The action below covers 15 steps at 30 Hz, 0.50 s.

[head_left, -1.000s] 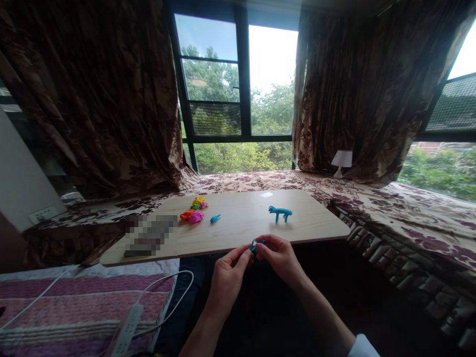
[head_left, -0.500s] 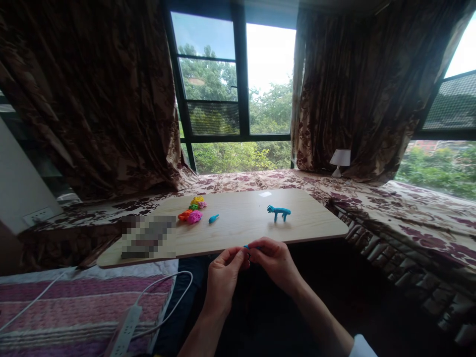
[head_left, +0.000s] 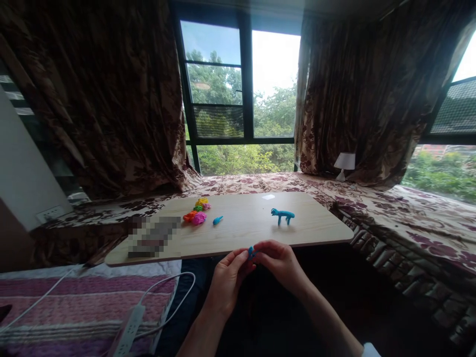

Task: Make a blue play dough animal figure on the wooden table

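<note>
A small piece of blue modelling clay (head_left: 251,252) is pinched between my hands, just off the table's near edge. My left hand (head_left: 231,272) holds it from the left with thumb and fingertips. From the right, my right hand (head_left: 278,260) grips it, with thumb and index finger pressed together. Fingers hide part of the piece. Beyond my hands, a blue clay animal figure (head_left: 283,215) stands on its legs on the wood-grain table (head_left: 245,228). A loose blue clay piece (head_left: 217,220), tapered at one end, lies farther left.
Beside the loose piece is a cluster of yellow, green, orange and pink clay lumps (head_left: 197,212). A blurred-out flat object (head_left: 154,237) lies at the table's left. Below left, a white power strip (head_left: 128,327) and its cable rest on a striped cover (head_left: 85,307). A lamp (head_left: 344,162) stands by the curtain.
My fingers have shifted around the blue clay, and more of it now shows above the fingertips. The view has moved slightly; the things on the table stay in place.
</note>
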Each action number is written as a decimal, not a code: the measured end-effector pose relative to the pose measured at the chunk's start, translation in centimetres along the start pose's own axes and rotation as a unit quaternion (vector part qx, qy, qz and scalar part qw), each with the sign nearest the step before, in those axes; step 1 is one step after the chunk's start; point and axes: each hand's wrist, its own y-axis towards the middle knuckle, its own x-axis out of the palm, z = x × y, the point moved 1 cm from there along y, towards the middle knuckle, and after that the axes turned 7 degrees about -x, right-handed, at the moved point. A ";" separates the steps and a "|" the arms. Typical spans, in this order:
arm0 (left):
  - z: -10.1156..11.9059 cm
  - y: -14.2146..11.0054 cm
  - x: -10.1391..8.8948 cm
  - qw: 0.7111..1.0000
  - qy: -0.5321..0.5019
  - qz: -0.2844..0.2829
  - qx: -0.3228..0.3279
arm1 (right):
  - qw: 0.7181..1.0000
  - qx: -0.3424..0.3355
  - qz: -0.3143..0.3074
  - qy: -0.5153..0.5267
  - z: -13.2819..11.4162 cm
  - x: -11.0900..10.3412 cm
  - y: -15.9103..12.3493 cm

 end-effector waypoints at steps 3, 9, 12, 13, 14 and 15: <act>0.1 -0.3 0.1 1.000 0.001 -0.022 -0.003 | 0.998 -0.025 0.036 -0.036 0.3 -0.2 0.5; -0.2 0.1 0.2 1.000 -0.008 -0.016 -0.002 | 0.999 0.002 0.008 -0.039 0.3 0.1 0.4; -0.7 0.8 -0.1 0.999 -0.024 0.023 0.005 | 0.998 -0.021 0.033 -0.047 0.3 0.7 0.3; -0.8 0.9 -0.1 0.999 -0.027 0.029 0.004 | 0.997 -0.022 0.043 -0.051 0.4 0.9 0.3; -0.9 1.0 -0.1 0.999 -0.029 0.030 0.002 | 0.996 -0.024 0.055 -0.060 0.6 1.0 0.4; -0.9 1.0 -0.1 0.999 -0.032 0.027 0.000 | 0.994 -0.032 0.069 -0.076 0.7 1.1 0.5</act>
